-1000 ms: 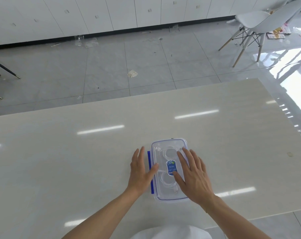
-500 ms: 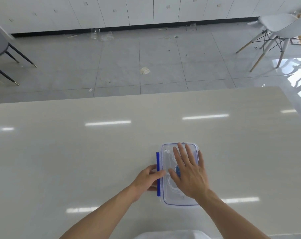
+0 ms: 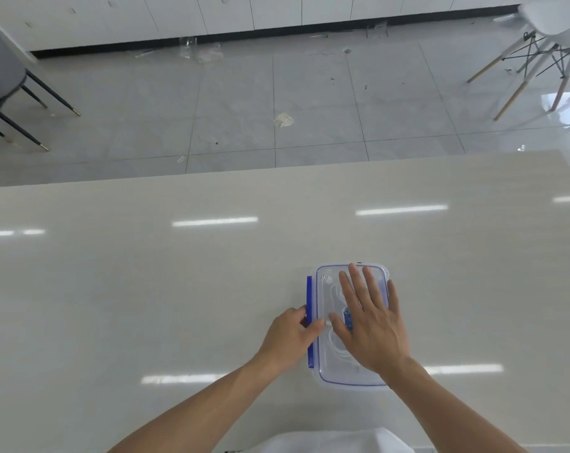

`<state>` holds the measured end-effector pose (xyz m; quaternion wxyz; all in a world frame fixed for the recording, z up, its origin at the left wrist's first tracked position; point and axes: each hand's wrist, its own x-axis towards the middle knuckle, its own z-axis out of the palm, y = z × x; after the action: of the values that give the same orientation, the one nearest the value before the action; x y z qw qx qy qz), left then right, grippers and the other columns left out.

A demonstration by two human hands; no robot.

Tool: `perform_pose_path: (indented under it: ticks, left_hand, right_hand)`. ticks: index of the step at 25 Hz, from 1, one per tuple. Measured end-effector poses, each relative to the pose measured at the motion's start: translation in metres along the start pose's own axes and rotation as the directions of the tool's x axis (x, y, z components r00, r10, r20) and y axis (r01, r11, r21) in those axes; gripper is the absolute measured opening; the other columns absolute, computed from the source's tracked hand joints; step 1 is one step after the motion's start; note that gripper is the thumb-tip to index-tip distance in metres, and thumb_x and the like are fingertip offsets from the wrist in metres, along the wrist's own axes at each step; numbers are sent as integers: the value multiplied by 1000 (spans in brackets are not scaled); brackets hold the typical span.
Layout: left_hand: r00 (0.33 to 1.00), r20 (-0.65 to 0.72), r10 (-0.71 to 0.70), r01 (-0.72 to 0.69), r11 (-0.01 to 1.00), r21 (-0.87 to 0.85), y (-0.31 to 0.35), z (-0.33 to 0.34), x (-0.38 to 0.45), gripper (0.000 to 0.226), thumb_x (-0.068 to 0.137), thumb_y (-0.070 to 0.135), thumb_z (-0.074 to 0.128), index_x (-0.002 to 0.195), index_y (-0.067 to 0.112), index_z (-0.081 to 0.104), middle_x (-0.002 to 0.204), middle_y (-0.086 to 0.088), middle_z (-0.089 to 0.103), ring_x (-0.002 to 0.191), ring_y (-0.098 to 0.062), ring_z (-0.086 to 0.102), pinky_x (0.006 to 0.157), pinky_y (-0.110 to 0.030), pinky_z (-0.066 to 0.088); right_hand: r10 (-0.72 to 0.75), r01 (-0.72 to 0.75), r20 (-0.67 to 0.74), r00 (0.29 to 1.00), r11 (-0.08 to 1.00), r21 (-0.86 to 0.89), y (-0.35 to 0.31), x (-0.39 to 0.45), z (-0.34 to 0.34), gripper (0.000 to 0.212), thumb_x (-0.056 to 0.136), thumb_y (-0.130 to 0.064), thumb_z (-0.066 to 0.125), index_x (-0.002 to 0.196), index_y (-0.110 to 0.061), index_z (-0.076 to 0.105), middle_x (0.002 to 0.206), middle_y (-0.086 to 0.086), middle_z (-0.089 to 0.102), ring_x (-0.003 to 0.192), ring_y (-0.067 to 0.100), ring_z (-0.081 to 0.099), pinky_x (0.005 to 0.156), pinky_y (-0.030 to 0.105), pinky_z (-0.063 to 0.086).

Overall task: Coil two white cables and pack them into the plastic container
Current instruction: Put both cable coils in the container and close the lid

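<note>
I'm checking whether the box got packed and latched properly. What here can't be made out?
- Head view: white cables blurred through the lid, partly under the right hand; count unclear.
- Blue latch: left hand covers its middle; clipped or not, unclear.
- Container right side: hidden by the right hand.

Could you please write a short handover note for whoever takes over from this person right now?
Right hand: flat, fingers spread, pressing down on the lid of the plastic container.
Left hand: curled at the container's left edge, on the blue latch.
White cables: coiled inside, visible through the clear lid.
Done: coiling, packing, lid placed.
Left: likely snapping the latches; whether any is locked cannot be told.
</note>
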<state>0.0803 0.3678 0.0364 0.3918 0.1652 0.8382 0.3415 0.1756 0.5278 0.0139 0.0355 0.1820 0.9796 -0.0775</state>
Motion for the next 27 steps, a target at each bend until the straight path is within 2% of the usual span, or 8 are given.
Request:
perform_pose_path:
  ticks: [6,15,17,19,21,23,25,27]
  left_hand:
    - [997,-67,29,-12,971,238,0,11,-1,49,97,61,42,131,28,52,112,4,68,96,-15,67,84,-33,60]
    - [982,-170,86,-17,928,372,14,20,-4,52,105,49,27,146,19,37,123,-2,62,103,-20,65,80,-30,53]
    - [986,-147,79,-15,919,393,18,19,-4,51,105,48,27,146,18,36,126,-3,60,104,-23,65,81,-33,53]
    - [989,-134,56,-1,925,381,20,18,-5,50,106,45,26,147,18,34,128,-5,57,104,-28,64,83,-38,52]
    - [993,-111,42,2,930,368,17,17,-5,50,106,45,26,148,18,32,128,-6,55,104,-31,64,86,-41,52]
    - [995,-92,45,-10,937,349,15,15,-5,50,106,45,27,149,19,31,127,-5,53,104,-30,63,87,-42,53]
    - [996,-76,55,-25,938,345,14,13,-2,57,105,46,30,155,20,21,135,-4,46,110,-27,59,86,-39,52]
    - [986,-98,134,-80,901,426,16,10,-1,64,104,42,35,159,24,6,149,-4,32,124,-26,48,89,-37,49]
  right_hand:
    - [3,-3,-28,1000,1000,6,0,-1,2,73,97,-62,24,157,-20,22,167,3,16,154,24,11,121,56,13]
    - [44,-42,-50,998,999,33,-2,1,4,71,98,-56,31,157,-18,23,167,5,16,154,25,10,121,57,12]
    - [32,-28,-64,997,998,59,-2,3,0,65,99,-49,31,155,-17,27,166,5,18,153,26,13,121,56,14]
    - [88,-61,-113,990,972,228,3,3,-2,57,98,-32,31,152,-14,34,164,7,24,152,27,19,121,52,21]
    - [343,-243,-89,935,803,544,13,-4,-2,54,100,-22,34,153,-15,30,163,7,26,151,25,20,120,47,25]
    - [531,-423,112,840,510,749,26,-20,1,59,101,-32,46,155,-20,24,163,3,26,148,21,24,119,45,28]
    - [537,-507,308,785,273,817,36,-38,0,68,94,-41,63,152,-23,33,156,0,38,137,18,41,113,40,35]
    - [503,-553,430,750,121,824,48,-46,-5,63,86,-40,73,142,-24,50,140,-3,56,117,16,59,100,37,46]
